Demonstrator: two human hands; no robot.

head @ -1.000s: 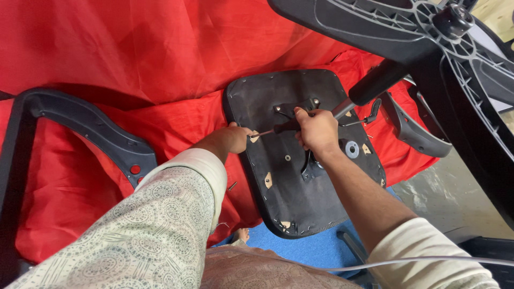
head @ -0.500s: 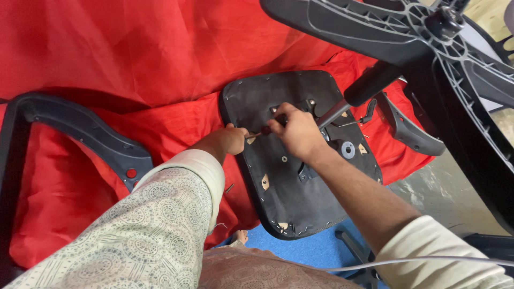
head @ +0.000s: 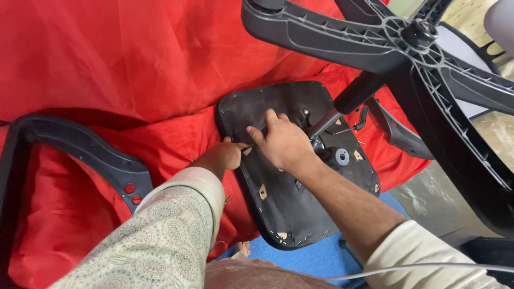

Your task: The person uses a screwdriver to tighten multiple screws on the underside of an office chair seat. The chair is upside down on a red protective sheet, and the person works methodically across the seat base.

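Note:
A black chair seat [head: 300, 214] lies underside up on a red cloth [head: 107, 64]. My left hand [head: 224, 156] is at the seat's left edge, fingers closed around a small thin light-coloured piece [head: 244, 149]; what it is I cannot tell. My right hand [head: 282, 143] lies on the seat's underside just right of the left hand, fingers spread, with the forefinger reaching toward that piece. Behind the right hand, the metal mechanism and the gas cylinder [head: 348, 99] rise to the star-shaped chair base [head: 417, 37].
A loose black armrest [head: 80, 150] with red holes lies on the cloth at left. A second black armrest [head: 396, 134] sits right of the seat. A blue mat [head: 321, 257] is under the seat's near edge. A white cable [head: 428, 266] crosses my right sleeve.
My right hand has slid left from the mechanism at the seat's middle to the left edge, next to my left hand. The left hand has stayed in place.

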